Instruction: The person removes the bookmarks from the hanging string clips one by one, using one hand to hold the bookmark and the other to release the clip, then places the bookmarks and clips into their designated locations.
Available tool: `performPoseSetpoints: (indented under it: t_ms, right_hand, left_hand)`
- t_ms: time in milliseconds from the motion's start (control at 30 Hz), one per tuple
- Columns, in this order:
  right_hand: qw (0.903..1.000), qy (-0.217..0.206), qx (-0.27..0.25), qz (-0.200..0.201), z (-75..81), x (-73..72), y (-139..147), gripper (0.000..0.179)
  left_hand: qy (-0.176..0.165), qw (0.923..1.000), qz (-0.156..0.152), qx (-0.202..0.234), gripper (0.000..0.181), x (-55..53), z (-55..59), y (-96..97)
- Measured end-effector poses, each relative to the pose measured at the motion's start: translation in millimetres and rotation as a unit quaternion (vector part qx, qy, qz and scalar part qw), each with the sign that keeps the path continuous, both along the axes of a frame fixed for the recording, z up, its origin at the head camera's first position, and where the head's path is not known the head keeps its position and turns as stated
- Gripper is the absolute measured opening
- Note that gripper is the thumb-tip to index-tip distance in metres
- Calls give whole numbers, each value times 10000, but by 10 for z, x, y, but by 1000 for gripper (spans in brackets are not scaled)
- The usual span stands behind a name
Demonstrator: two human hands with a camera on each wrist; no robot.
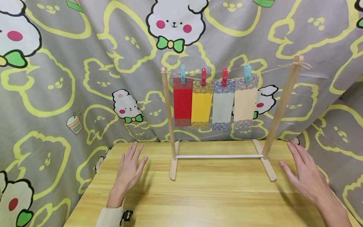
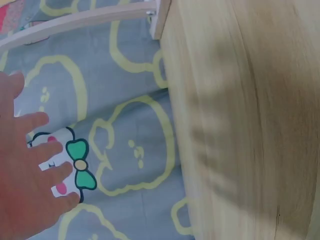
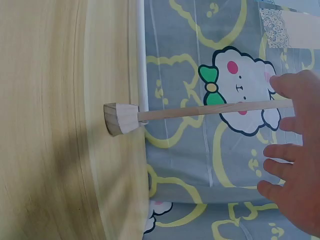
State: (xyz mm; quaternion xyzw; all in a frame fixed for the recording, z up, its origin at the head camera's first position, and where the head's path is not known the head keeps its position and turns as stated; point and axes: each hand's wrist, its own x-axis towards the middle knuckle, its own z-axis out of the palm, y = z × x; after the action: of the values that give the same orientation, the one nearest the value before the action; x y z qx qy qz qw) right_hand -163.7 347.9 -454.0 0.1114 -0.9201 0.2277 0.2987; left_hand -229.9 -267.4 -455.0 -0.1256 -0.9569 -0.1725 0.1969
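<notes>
A wooden rack (image 1: 279, 110) with a white crossbar (image 1: 219, 156) stands on the table. Along its string hang a red card (image 1: 182, 102), a yellow card (image 1: 202, 104), a pale green card (image 1: 223, 105) and a cream card (image 1: 245, 102), each under its own clothespin, such as the red clothespin (image 1: 203, 77) and the blue clothespin (image 1: 247, 74). Left of the rack, my left hand (image 1: 129, 170) hovers with fingers spread, holding nothing. My right hand (image 1: 306, 176) is spread and bare beyond the right post; the right wrist view shows its fingers (image 3: 280, 152) near that post.
The wooden table (image 1: 210, 195) carries the rack near its far edge. Behind and at both sides hangs a grey curtain (image 1: 133, 72) with yellow outlines and rabbit faces. A black strap piece (image 1: 128, 215) shows at my left sleeve (image 1: 110, 217).
</notes>
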Motion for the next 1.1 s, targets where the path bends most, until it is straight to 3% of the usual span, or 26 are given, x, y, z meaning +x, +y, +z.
performPoseSetpoints:
  t_ms: [200, 300, 733, 1100]
  right_hand:
    - [9993, 124, -288, 192, 47, -29, 15, 80]
    - [9986, 86, -466, 228, 87, -50, 25, 81]
    - [9949, 109, -977, 248, 146, -58, -192, 80]
    - [9927, 289, -1154, 177, 235, -128, -378, 78]
  left_hand:
    - [518, 9955, -492, 620, 57, -13, -5, 42]
    - [607, 9912, -713, 941, 56, -46, -16, 94]
    - [450, 9810, -705, 1753, 54, 51, 58, 194]
    - [780, 9686, -788, 2225, 51, 60, 154, 278]
